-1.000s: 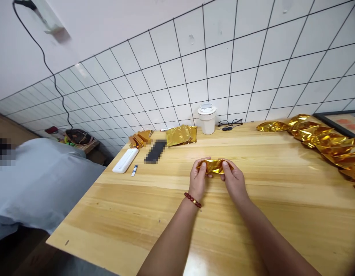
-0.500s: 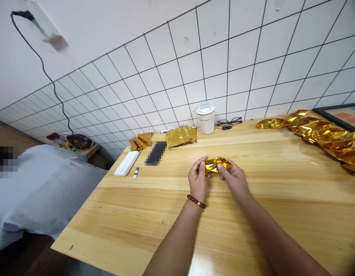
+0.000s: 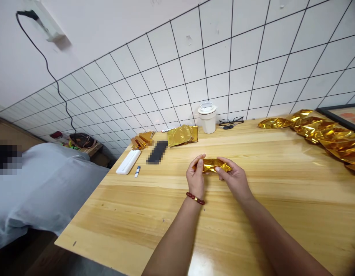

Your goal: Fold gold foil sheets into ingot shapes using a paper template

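Observation:
A folded piece of shiny gold foil paper (image 3: pixel 211 165) is held level just above the wooden table (image 3: pixel 131 214). My left hand (image 3: pixel 195 172) grips its left end, thumb in front and fingers behind; a dark red bead bracelet (image 3: pixel 195 198) circles that wrist. My right hand (image 3: pixel 235 179) pinches the right end, its thumb pressed on the lower front edge. The fingers behind the foil are mostly hidden. Beyond the hands lies a stack of flat gold foil sheets (image 3: pixel 180 136). At the right, a long row of folded gold foil pieces (image 3: pixel 318 130) overlaps along the table.
A white lidded cup (image 3: pixel 207 119) and eyeglasses (image 3: pixel 235 120) stand by the tiled wall. To the left are folded gold strips (image 3: pixel 142 140), a blurred dark object (image 3: pixel 157 152), a white power bank (image 3: pixel 128 162) and a small tube (image 3: pixel 137 171). A person in grey (image 3: pixel 47 188) is beyond the left edge.
My left hand has shifted slightly left along the foil. More of the foil's middle shows, looking smoother and longer between the thumbs. The camera view has moved a little.

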A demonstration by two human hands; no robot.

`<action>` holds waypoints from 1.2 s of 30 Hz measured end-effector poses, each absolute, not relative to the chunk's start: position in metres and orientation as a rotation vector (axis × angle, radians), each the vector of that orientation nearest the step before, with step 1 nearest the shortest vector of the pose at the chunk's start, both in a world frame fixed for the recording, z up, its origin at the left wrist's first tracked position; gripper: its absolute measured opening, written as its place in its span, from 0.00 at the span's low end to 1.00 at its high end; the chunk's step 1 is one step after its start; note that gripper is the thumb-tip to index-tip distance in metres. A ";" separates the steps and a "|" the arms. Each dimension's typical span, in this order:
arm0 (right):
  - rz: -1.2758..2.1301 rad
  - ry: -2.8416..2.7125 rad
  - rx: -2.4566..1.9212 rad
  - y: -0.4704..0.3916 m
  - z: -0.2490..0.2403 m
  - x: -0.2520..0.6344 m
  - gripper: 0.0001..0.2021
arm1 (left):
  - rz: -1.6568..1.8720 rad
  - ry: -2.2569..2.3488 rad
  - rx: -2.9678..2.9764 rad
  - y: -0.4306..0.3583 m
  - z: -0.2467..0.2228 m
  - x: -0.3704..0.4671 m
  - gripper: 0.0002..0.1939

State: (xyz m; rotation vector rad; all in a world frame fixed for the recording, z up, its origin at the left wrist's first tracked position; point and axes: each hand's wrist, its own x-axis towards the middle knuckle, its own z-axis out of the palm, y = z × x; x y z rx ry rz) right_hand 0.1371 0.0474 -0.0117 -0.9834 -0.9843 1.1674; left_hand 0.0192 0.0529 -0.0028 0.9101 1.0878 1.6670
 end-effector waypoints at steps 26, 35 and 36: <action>1.219 -1.146 -0.968 0.045 -0.023 0.135 0.33 | 1.730 1.134 0.776 0.062 -0.017 0.021 0.22; 1.232 -1.072 -0.975 0.044 -0.020 0.139 0.33 | 1.701 1.181 0.879 0.059 -0.012 0.020 0.24; 1.225 -1.047 -0.976 0.045 -0.019 0.139 0.32 | 1.691 1.174 0.881 0.058 -0.012 0.021 0.25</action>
